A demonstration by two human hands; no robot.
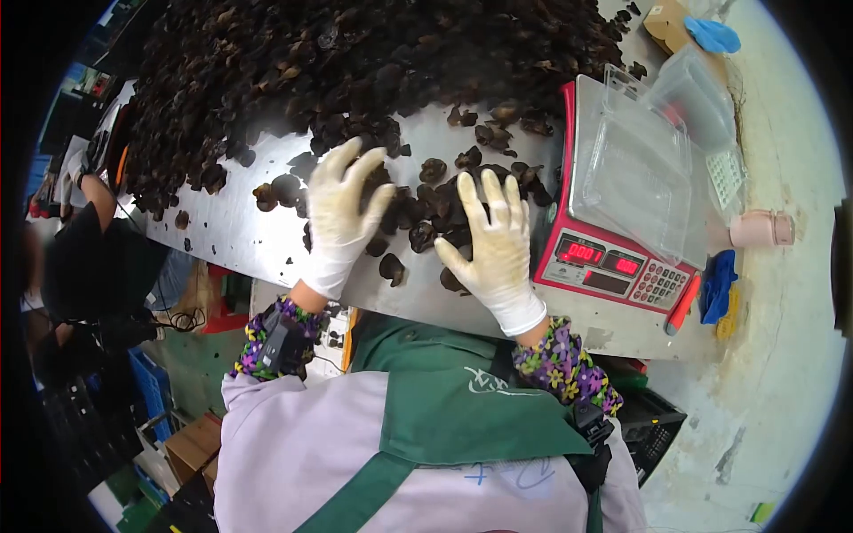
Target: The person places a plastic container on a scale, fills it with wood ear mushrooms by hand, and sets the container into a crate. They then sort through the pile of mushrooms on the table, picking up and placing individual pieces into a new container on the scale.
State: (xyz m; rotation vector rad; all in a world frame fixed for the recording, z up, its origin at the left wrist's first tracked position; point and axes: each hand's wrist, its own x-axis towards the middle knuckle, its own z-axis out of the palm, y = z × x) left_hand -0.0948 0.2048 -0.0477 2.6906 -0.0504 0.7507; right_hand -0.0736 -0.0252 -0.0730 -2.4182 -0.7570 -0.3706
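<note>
My left hand [342, 213], in a whitish glove, hovers over or rests on the metal table with its fingers spread and nothing in them. Scattered dark brown wood ear mushrooms [422, 235] lie between my two hands. Among these pieces, my right hand [493, 235], gloved alike, is held palm down with fingers apart; whether it presses on any piece is hidden. Just right of it stands a red electronic scale [613, 275] with lit red digits. On the scale's plate sits a clear plastic box [640, 178].
A large heap of wood ears [373, 53] covers the far side of the metal table [240, 222]. Stacked clear boxes [697, 98], a pink container [761, 229], a blue cloth [718, 286] and a red-handled tool [682, 304] are at right. Another person [89, 249] works at left.
</note>
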